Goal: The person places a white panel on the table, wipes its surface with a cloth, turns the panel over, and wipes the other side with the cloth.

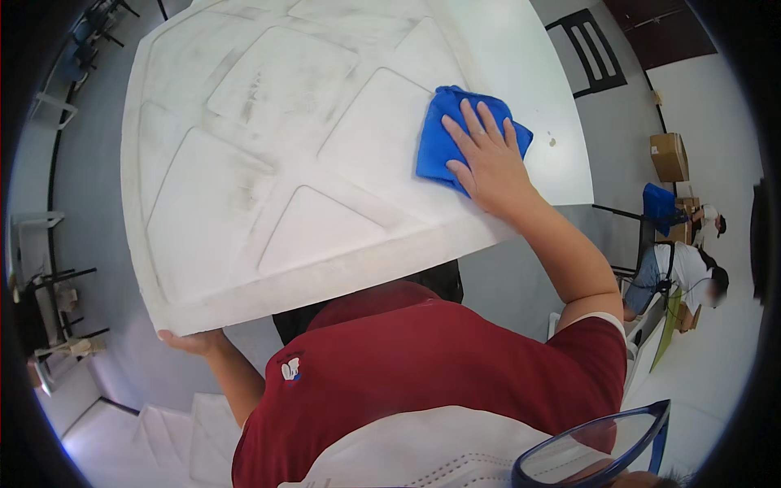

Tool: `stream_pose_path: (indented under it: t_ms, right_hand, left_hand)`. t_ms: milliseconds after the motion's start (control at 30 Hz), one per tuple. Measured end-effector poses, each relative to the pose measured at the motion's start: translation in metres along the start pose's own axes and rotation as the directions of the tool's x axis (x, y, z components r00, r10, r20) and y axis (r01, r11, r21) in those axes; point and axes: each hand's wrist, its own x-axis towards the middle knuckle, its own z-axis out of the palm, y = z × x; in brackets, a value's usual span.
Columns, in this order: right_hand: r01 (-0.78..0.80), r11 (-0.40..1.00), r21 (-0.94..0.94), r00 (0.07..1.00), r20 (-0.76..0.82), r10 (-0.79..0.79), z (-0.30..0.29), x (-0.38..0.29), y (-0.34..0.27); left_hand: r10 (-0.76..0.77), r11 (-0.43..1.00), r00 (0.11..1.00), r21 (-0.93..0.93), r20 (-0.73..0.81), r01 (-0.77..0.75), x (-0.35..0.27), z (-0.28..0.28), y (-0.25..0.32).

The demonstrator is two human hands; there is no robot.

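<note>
A large white moulded panel (341, 152) with raised ribs, recessed fields and grey smudges fills much of the view before me. My left hand (192, 343) holds its near left corner from beneath; most of the fingers are hidden under the edge. My right hand (488, 155) lies flat with fingers spread on a folded blue cloth (442, 143), pressing it against the panel's right side. Under the panel's right part shows a white tabletop (518, 49), and the near edge of the panel juts out past it towards my body.
A small brownish spot (553, 139) marks the tabletop. To the right stand a black slatted frame (589, 52), a cardboard box (669, 157) and two other people, one bending over a green board (666, 329). White panels (210, 436) lean at the lower left.
</note>
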Motion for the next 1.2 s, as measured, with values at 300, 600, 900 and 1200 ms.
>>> stream_pose_path:
  t_ms: [300,600,900,1200]
  right_hand:
    - [-0.001,0.999,-0.033,0.992,-0.125,-0.003,0.018,0.092,0.017]
    - [-0.143,0.989,-0.032,0.985,-0.099,0.139,0.036,0.181,0.025]
    - [-0.112,0.99,0.091,0.993,-0.035,0.115,0.033,0.193,0.0]
    - [0.234,0.966,0.111,0.972,-0.039,-0.231,0.02,0.171,-0.105]
  left_hand:
    - [0.02,0.997,0.999,0.077,-0.037,-0.018,-0.005,0.008,0.001]
    - [0.013,0.999,0.999,0.032,-0.034,-0.012,-0.008,0.004,-0.002]
    - [0.092,0.994,0.995,0.047,0.043,-0.094,-0.001,-0.008,-0.009]
    - [0.098,0.995,0.993,-0.012,0.063,-0.098,0.0,-0.011,-0.01]
